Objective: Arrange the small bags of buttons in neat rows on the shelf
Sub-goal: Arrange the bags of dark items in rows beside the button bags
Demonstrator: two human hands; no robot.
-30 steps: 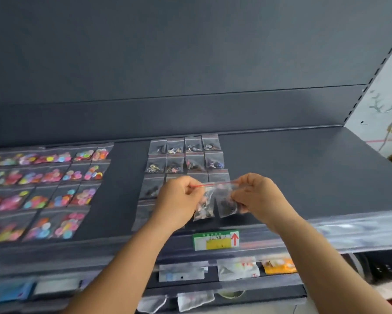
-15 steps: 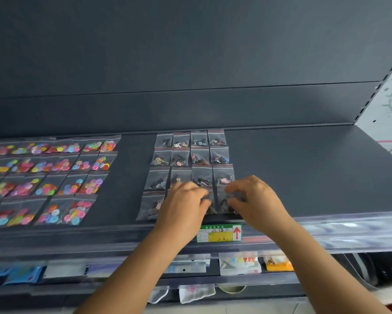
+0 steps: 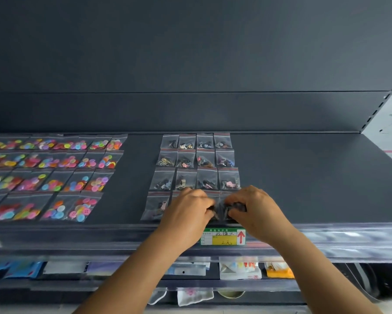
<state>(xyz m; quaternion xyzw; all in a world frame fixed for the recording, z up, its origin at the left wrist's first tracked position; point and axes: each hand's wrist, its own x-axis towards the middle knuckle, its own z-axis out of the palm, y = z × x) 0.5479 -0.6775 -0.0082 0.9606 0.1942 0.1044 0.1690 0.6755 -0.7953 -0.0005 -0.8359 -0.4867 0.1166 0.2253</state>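
On the dark shelf a grid of small clear bags with dark and metallic pieces lies in rows in the middle. My left hand and my right hand are down on the front row, fingers curled, pinching small clear bags between them against the shelf. One front-row bag lies free to the left of my left hand. The bags under my hands are mostly hidden.
Rows of bags with bright coloured buttons fill the shelf's left part. A clear plastic rail with a green and yellow price label runs along the front edge. Packets sit on a lower shelf. A dark back panel rises behind.
Both hands have come down from holding the bags in the air to pressing them onto the front row of the shelf. The view has shifted slightly.
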